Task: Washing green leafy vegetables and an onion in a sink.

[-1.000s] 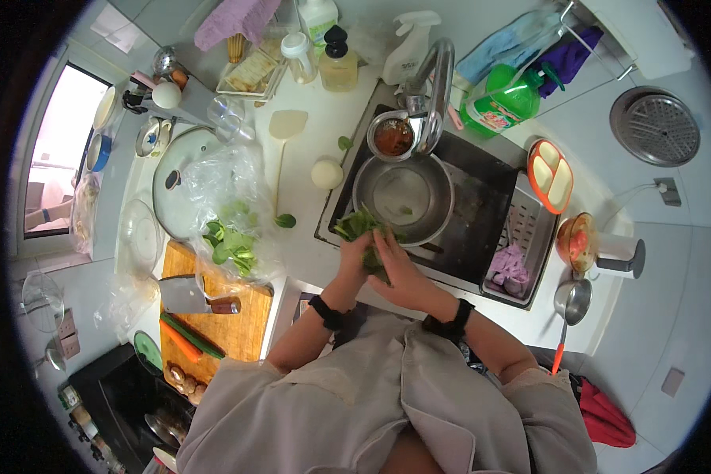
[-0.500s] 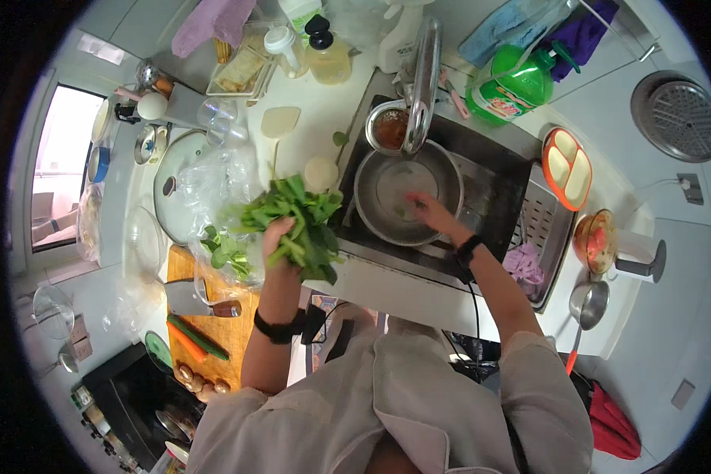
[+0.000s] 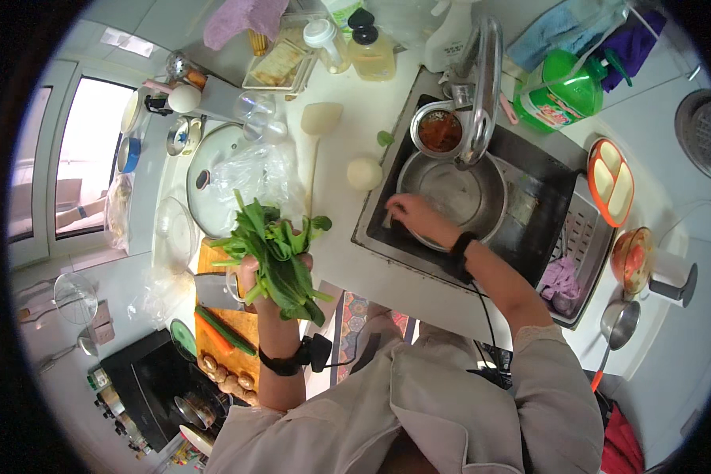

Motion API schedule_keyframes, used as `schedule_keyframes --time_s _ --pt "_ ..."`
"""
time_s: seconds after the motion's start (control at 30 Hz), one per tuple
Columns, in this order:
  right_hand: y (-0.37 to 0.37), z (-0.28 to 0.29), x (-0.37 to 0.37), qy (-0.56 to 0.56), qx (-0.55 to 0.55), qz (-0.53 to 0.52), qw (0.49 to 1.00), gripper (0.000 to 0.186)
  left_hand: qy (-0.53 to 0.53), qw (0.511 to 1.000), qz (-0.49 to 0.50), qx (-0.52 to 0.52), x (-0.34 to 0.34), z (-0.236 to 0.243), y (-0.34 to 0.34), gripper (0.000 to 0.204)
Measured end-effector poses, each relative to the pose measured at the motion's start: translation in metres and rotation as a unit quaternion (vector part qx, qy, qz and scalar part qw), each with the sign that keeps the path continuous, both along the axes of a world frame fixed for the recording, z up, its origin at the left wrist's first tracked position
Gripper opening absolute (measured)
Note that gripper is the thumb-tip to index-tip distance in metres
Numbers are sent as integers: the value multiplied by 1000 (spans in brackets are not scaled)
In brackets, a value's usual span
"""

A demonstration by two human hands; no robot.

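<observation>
A bunch of leafy greens [image 3: 280, 261] fills my left hand [image 3: 250, 275], whose fingers are wrapped round the stems. It is held over the counter beside the cutting board [image 3: 227, 320]. My right hand [image 3: 409, 215] is at the left rim of the metal basin [image 3: 494, 189], which stands in the dark sink [image 3: 541, 170]. Its fingers are curled together, and whatever may be between them is too small to make out. A small bowl with reddish-brown contents [image 3: 439, 131] sits under the faucet [image 3: 482, 95], behind the basin.
A cleaver [image 3: 220, 291], a carrot [image 3: 215, 330] and a cucumber [image 3: 237, 336] lie on the cutting board. Near the sink are a round pale vegetable [image 3: 364, 174], a loose leaf [image 3: 385, 138] and a wooden spatula [image 3: 321, 118]. A glass lid [image 3: 205, 158] and plastic bag [image 3: 253, 170] lie farther left.
My right hand has moved left from inside the basin to its rim. The small leaf near that hand no longer shows in the basin. The greens have shifted left with my left hand.
</observation>
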State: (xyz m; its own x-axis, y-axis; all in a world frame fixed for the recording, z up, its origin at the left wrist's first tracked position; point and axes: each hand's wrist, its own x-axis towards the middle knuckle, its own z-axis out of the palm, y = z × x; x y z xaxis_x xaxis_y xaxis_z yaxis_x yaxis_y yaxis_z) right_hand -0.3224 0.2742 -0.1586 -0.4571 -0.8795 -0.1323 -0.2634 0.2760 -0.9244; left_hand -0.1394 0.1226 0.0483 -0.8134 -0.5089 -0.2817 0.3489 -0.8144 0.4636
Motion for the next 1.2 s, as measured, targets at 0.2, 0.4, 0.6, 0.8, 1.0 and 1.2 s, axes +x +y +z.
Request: schedule_keyframes --time_s 0.2,0.4,0.6,0.8,1.0,1.2 --pt "-92 39 92 238 -158 -12 958 11 -17 995 -93 22 5 -31 -20 51" --pt "-91 6 114 178 32 22 983 12 -106 993 -23 -49 -9 -28 -8 44" --pt "-10 90 67 -178 8 -201 963 20 -164 981 -105 21 -18 -67 -1 30" --pt "27 130 46 22 -97 -201 975 44 -180 953 -242 23 -47 -82 43 29" --pt "51 135 35 224 -69 -160 959 36 -173 952 -251 11 -61 -80 60 35" --pt "63 148 11 143 -116 -146 972 35 -151 943 -294 -19 -74 -73 67 36"
